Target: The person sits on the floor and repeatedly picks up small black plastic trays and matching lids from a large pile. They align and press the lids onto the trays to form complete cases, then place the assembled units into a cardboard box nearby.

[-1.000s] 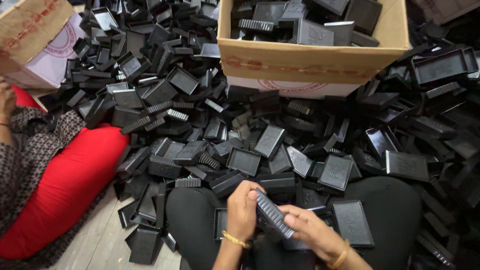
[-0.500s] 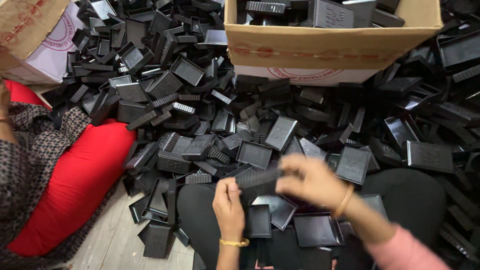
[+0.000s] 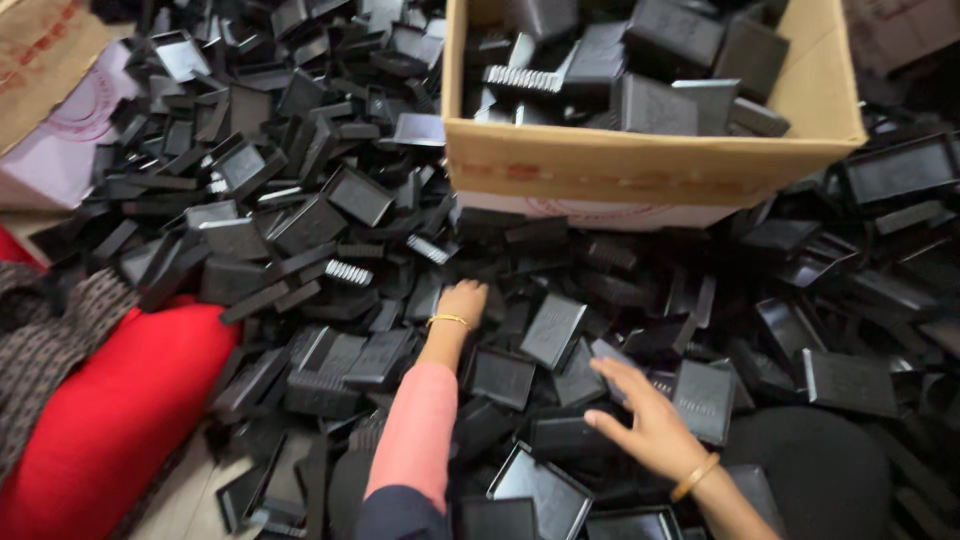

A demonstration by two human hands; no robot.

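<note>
Reaching into the pile of black plastic trays [image 3: 330,250] just below the cardboard box [image 3: 640,165], your left hand [image 3: 463,300] curls on a piece, grip unclear. Your right hand [image 3: 645,420], farther from the box, spreads wide and empty over a flat tray [image 3: 703,398].

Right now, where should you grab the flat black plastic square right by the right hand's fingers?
Probably by its two long side edges, coming from above. The flat black plastic square lies face up on the pile, tilted slightly, with its edges exposed, beside the open right hand. A pinch across its width looks easiest. The left hand reaches further into the pile.
</note>
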